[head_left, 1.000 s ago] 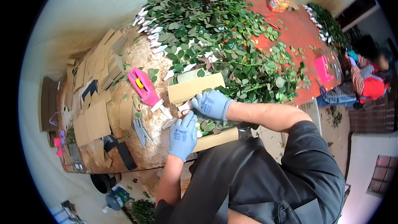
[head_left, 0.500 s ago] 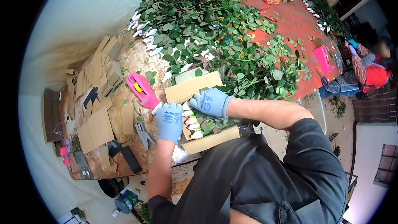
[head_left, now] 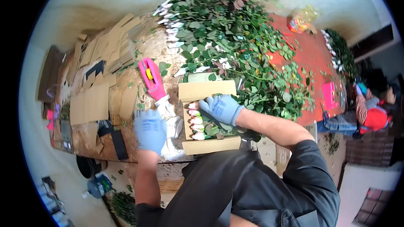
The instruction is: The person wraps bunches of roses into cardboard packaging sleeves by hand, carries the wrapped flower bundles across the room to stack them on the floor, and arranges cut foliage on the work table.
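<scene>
Pink-tipped roses (head_left: 196,120) lie in a row on an open folded cardboard wrap (head_left: 207,90), their heads at its left end. My right hand (head_left: 222,108), in a light blue glove, is curled over the upper roses and their leaves, holding them down on the cardboard. My left hand (head_left: 150,131), gloved alike, hovers left of the wrap over the table; its fingers are smeared by motion. Between that hand and the wrap lie white sleeve-like pieces (head_left: 174,127). A pink tape dispenser (head_left: 152,77) with a yellow core stands just above my left hand.
Cut cardboard sheets (head_left: 89,103) cover the table's left side. Many leafy rose stems (head_left: 235,38) with white-wrapped heads fill the back. A second pink dispenser (head_left: 328,95) sits on the red surface at right, near a co-worker in a red vest (head_left: 376,118).
My left hand has moved left and down, away from the roses, uncovering the rose heads and white pieces. My right hand stays on the roses. The whole view has shifted.
</scene>
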A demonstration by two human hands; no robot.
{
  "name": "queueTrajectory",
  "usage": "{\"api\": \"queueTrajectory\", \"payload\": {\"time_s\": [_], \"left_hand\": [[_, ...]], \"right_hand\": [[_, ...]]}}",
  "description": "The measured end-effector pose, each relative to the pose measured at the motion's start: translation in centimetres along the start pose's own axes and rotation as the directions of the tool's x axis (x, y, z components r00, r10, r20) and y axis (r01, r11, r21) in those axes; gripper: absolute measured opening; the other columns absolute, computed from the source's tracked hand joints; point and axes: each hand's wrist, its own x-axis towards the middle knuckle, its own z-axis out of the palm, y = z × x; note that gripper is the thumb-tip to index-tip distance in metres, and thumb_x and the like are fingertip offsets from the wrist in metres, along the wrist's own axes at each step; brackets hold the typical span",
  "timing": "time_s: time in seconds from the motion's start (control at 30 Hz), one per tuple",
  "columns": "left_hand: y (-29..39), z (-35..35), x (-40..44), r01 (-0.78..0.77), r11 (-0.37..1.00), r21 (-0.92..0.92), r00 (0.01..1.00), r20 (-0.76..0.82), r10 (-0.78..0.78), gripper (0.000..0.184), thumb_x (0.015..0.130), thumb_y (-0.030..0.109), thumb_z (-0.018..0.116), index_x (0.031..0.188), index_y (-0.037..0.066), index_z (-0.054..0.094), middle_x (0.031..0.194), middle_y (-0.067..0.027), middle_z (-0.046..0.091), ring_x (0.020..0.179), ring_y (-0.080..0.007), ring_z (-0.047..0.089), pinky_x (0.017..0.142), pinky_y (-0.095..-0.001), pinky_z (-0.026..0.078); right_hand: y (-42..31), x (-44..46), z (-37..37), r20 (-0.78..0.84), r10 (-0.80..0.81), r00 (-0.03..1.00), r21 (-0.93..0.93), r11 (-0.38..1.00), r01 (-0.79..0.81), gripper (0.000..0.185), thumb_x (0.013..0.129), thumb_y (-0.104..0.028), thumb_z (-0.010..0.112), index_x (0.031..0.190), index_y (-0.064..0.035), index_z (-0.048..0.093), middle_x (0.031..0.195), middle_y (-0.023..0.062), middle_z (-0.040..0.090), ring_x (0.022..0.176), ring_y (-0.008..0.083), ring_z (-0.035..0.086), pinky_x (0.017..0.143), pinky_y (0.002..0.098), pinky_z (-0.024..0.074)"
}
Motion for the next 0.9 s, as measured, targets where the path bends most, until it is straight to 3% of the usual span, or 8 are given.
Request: {"api": "queueTrajectory", "payload": {"time_s": [0.07, 0.1, 0.2, 0.33, 0.63, 0.73, 0.83, 0.9], "left_hand": [[2.8, 0.1, -0.5, -0.19, 0.959, -0.21, 0.979, 0.026, 0.2, 0.022, 0.09, 0.023, 0.062, 0.106, 0.009, 0.066, 0.099, -0.0103, 0.064, 0.096, -0.0288, 0.06, 0.08, -0.0465, 0.048], [4.1, 1.6, -0.9, -0.285, 0.891, -0.353, 0.957, -0.062, 0.282, 0.026, 0.09, 0.024, 0.063, 0.111, 0.009, 0.066, 0.105, -0.0089, 0.064, 0.095, -0.0274, 0.059, 0.081, -0.0452, 0.049], [7.3, 4.4, -1.2, -0.3, 0.854, -0.425, 0.952, -0.19, 0.24, 0.019, 0.088, 0.021, 0.064, 0.101, 0.007, 0.066, 0.107, -0.0106, 0.065, 0.084, -0.0295, 0.057, 0.077, -0.0415, 0.049], [8.3, 4.8, -1.5, -0.214, 0.857, -0.469, 0.975, -0.163, 0.154, 0.017, 0.087, 0.021, 0.064, 0.097, 0.007, 0.066, 0.108, -0.0099, 0.065, 0.086, -0.0294, 0.056, 0.08, -0.0427, 0.049], [8.5, 5.8, -2.2, -0.236, 0.897, -0.373, 0.971, -0.133, 0.201, 0.031, 0.091, 0.028, 0.063, 0.115, 0.008, 0.069, 0.129, -0.0071, 0.064, 0.094, -0.0258, 0.057, 0.078, -0.0427, 0.048], [8.5, 5.8, -2.1, -0.217, 0.867, -0.448, 0.975, -0.141, 0.171, 0.031, 0.089, 0.022, 0.065, 0.115, 0.005, 0.071, 0.125, -0.0108, 0.068, 0.095, -0.0283, 0.058, 0.087, -0.0439, 0.048], [7.8, 5.3, -2.4, -0.173, 0.809, -0.562, 0.985, -0.094, 0.145, 0.034, 0.089, 0.02, 0.066, 0.119, 0.005, 0.071, 0.129, -0.011, 0.068, 0.1, -0.0287, 0.059, 0.092, -0.0438, 0.048], [7.4, 3.9, -3.1, -0.166, 0.818, -0.551, 0.986, -0.12, 0.119, 0.035, 0.089, 0.019, 0.065, 0.121, 0.005, 0.071, 0.129, -0.0112, 0.068, 0.101, -0.0299, 0.059, 0.096, -0.0437, 0.048]], "right_hand": [[-0.2, 0.2, -0.4, 0.039, -0.067, 0.997, -0.02, 0.998, 0.068, 0.032, 0.097, -0.019, 0.052, 0.127, -0.0066, 0.056, 0.084, 0.0095, 0.064, 0.068, 0.0254, 0.069, 0.053, 0.041, 0.0529], [-0.4, 0.3, -0.6, 0.047, -0.072, 0.996, -0.061, 0.995, 0.075, 0.035, 0.097, -0.02, 0.052, 0.128, -0.005, 0.055, 0.084, 0.0092, 0.065, 0.068, 0.0249, 0.069, 0.054, 0.0403, 0.0529], [-1.2, 0.4, -1.1, 0.1, -0.09, 0.991, -0.139, 0.985, 0.104, 0.046, 0.096, -0.021, 0.053, 0.137, -0.0006, 0.052, 0.083, 0.0081, 0.064, 0.067, 0.0221, 0.069, 0.055, 0.038, 0.0526], [-1.9, 0.7, -1.0, 0.145, -0.096, 0.985, -0.219, 0.968, 0.126, 0.054, 0.096, -0.021, 0.054, 0.145, 0.0013, 0.049, 0.082, 0.0096, 0.064, 0.064, 0.0204, 0.066, 0.053, 0.0362, 0.0513], [-1.8, 0.9, 1.5, 0.18, -0.066, 0.982, -0.164, 0.982, 0.096, 0.056, 0.096, -0.019, 0.054, 0.148, 0.0007, 0.047, 0.086, 0.0137, 0.065, 0.068, 0.0257, 0.067, 0.053, 0.0367, 0.0509], [-2.1, 1.0, 1.2, 0.193, -0.054, 0.98, -0.189, 0.978, 0.091, 0.056, 0.096, -0.019, 0.054, 0.149, -0.0002, 0.047, 0.089, 0.0139, 0.064, 0.07, 0.0262, 0.067, 0.055, 0.0377, 0.0507], [-2.4, 1.1, 0.8, 0.276, 0.01, 0.961, -0.209, 0.977, 0.05, 0.064, 0.096, -0.032, 0.058, 0.151, -0.0018, 0.046, 0.096, 0.0115, 0.062, 0.081, 0.0259, 0.066, 0.062, 0.0391, 0.0509], [-2.3, 0.7, -0.1, 0.22, -0.008, 0.975, -0.222, 0.973, 0.058, 0.062, 0.096, -0.031, 0.057, 0.15, -0.0023, 0.047, 0.096, 0.0102, 0.061, 0.082, 0.0246, 0.064, 0.062, 0.0385, 0.0505]]}}
